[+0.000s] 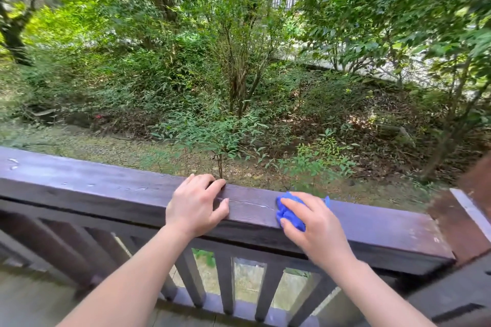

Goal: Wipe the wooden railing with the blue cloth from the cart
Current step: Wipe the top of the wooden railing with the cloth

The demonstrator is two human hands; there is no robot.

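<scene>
Right hand [316, 231] clamps blue cloth [289, 214] on wooden railing [106, 188], left hand [195, 204] braces flat, fingers spread; press firmly, sweep toward 9 o'clock.

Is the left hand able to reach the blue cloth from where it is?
Probably yes. The left hand rests on the wooden railing beside the right hand, which presses the blue cloth down. Only bare rail lies between them, though the right hand covers most of the cloth.
</scene>
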